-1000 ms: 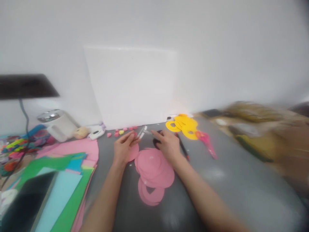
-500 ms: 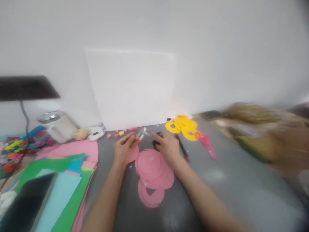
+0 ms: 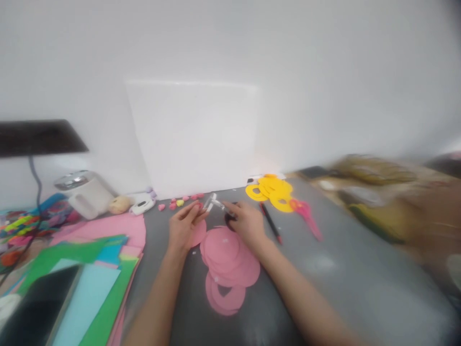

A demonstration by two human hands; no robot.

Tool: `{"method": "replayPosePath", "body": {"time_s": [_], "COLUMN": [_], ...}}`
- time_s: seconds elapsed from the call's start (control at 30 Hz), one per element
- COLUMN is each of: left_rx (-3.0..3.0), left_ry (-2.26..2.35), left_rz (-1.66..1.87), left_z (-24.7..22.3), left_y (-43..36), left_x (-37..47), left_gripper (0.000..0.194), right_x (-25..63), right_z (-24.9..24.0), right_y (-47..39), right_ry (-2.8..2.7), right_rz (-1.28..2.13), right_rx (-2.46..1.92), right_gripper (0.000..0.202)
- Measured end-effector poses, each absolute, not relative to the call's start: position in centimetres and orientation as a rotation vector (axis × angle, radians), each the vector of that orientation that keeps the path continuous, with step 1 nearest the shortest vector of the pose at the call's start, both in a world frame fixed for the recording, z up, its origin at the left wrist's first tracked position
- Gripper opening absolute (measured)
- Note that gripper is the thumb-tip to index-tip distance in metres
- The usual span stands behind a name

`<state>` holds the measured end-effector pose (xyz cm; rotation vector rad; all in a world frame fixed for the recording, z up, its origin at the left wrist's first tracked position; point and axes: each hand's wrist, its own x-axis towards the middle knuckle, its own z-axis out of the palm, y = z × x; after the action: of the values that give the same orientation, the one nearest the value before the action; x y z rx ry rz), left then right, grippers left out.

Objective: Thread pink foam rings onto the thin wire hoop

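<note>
Nearest, at the left, a phone (image 3: 43, 305) lies on coloured sheets (image 3: 104, 310). Toward the middle of the desk (image 3: 345, 298), pink rings (image 3: 236, 300) lie against the near edge of a pile of pink discs (image 3: 221, 247). Just beyond the pile, the person's left hand (image 3: 183, 226) has its grip pinched on a small white strip (image 3: 212, 199); another pink disc (image 3: 199, 234) is under this hand, held or lying there, one cannot tell. The right hand (image 3: 248, 221) has its grip closed round black-handled scissors (image 3: 230, 221), the blades pointing at the strip. To the right of that hand lie a pen (image 3: 272, 223) and pink scissors (image 3: 306, 216), whose handles touch yellow rings (image 3: 283, 202). Farther back, small hearts (image 3: 173, 205) sit before a white board (image 3: 198, 139) at the wall.
</note>
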<state>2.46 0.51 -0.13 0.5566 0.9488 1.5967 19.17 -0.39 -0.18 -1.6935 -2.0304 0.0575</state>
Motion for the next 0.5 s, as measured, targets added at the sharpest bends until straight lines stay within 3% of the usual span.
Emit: {"method": "replayPosePath", "body": {"time_s": [0.5], "left_rx": [0.537], "left_ry": [0.926], "left_rz": [1.584], "left_z": [-0.20], "left_y": [0.52], "left_x": [2.43], "left_gripper": [0.011], "right_x": [19.42], "right_z": [-0.85], "right_y": [-0.03], "right_ry": [-2.046], "right_rz": [-0.008], "right_rx": [-1.640], "right_gripper": [0.046]}}
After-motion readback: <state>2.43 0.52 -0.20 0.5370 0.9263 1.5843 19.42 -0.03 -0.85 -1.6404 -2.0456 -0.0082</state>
